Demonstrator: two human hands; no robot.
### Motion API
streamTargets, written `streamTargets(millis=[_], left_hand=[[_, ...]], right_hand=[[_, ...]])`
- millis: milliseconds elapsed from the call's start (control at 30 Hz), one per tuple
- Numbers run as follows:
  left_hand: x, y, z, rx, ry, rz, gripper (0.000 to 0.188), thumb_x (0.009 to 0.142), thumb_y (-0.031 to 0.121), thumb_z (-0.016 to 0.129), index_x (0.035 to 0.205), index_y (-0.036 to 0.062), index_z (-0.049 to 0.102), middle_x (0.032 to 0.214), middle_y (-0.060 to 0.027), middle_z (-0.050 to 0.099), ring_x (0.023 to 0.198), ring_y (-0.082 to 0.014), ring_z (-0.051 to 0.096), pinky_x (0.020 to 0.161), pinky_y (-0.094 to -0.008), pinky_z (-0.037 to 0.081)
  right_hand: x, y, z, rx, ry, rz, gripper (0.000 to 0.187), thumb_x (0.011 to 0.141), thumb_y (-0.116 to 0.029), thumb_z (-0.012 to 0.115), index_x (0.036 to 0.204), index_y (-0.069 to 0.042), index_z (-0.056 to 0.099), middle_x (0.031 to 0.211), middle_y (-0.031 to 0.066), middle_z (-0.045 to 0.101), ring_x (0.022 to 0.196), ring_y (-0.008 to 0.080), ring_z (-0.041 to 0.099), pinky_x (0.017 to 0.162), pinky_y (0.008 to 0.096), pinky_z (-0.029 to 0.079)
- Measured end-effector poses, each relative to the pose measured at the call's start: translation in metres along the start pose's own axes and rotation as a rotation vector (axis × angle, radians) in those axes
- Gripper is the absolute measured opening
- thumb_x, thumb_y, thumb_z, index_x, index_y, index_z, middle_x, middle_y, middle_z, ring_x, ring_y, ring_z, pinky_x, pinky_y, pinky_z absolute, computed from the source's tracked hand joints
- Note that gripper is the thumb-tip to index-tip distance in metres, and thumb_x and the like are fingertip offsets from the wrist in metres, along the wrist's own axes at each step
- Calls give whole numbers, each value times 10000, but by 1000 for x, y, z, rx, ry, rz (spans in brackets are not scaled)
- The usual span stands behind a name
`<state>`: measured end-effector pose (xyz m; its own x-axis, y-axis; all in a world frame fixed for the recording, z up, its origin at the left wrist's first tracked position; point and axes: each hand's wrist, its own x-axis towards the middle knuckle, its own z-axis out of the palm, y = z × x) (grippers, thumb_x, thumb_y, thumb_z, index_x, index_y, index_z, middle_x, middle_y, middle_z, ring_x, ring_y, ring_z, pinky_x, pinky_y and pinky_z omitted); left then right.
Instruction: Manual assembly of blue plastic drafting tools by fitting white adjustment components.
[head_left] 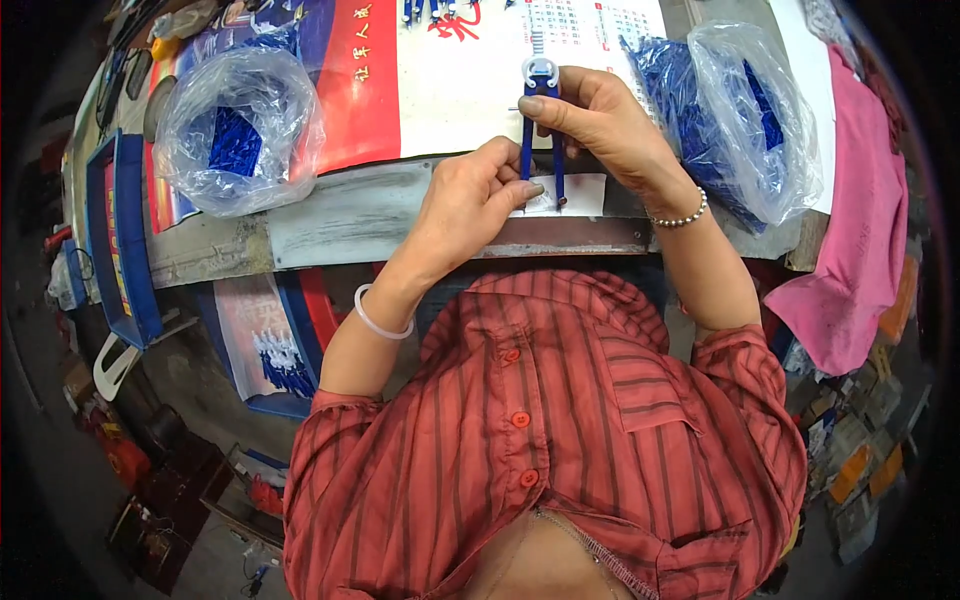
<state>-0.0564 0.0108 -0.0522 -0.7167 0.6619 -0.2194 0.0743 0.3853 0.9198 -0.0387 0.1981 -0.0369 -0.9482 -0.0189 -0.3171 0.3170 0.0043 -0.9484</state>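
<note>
A drawing compass (559,168) with two blue legs and a round white head stands upright in front of me, its legs a little apart. My right hand (612,125) grips it near the head, with the thumb across the upper part of the legs. My left hand (468,195) pinches the lower end of the left leg between thumb and fingers. Whether the left fingers also hold a small part is hidden. Beneath the leg tips lies a small white paper (585,196) at the table edge.
Clear plastic bags of blue parts stand left (300,130) and right (705,60). More compasses (430,10) lie at the far edge on a printed poster (360,100). A blue tray (140,300) hangs at the left edge; a pink cloth (850,230) drapes at the right.
</note>
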Motion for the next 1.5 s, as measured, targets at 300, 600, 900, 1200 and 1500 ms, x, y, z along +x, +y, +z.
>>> streamTargets(millis=[300, 600, 900, 1200, 1500], left_hand=[[-1, -1, 0, 3, 6, 15, 170, 774, 67, 674, 862, -15, 555, 642, -99, 609, 530, -131, 562, 509, -280, 435], [1, -2, 1, -5, 5, 7, 172, 776, 69, 672, 871, -11, 554, 642, -94, 604, 529, -140, 557, 509, -284, 433], [-1, -1, -2, 26, -38, 0, 148, 807, 53, 655, 894, -12, 554, 688, -31, 590, 579, -57, 517, 528, -214, 423], [-1, -1, -2, 57, -35, 26, 151, 806, 57, 657, 876, -10, 541, 683, -41, 592, 571, -68, 531, 526, -223, 430], [-1, -3, -2, 51, -29, 50, 158, 806, 58, 657, 887, -14, 542, 691, -48, 597, 568, -68, 530, 522, -219, 429]], right_hand=[[2, 6, -1, 14, -36, -62, 275, 819, -270, 697, 927, -28, 624, 732, -5, 594, 554, 26, 487, 471, 161, 385], [4, 8, -2, -98, -23, -105, 292, 867, -304, 640, 894, -14, 625, 689, 10, 593, 527, 31, 495, 454, 168, 397], [3, 9, -1, -60, -24, -60, 321, 862, -331, 640, 921, -16, 631, 699, 5, 596, 521, 26, 486, 450, 157, 386], [3, 11, 0, -24, -21, -72, 305, 856, -326, 647, 933, -31, 638, 705, -2, 598, 532, 21, 491, 454, 152, 392], [2, 11, 0, -10, -20, -88, 292, 859, -319, 646, 934, -37, 640, 706, -6, 595, 549, 20, 498, 456, 150, 388]])
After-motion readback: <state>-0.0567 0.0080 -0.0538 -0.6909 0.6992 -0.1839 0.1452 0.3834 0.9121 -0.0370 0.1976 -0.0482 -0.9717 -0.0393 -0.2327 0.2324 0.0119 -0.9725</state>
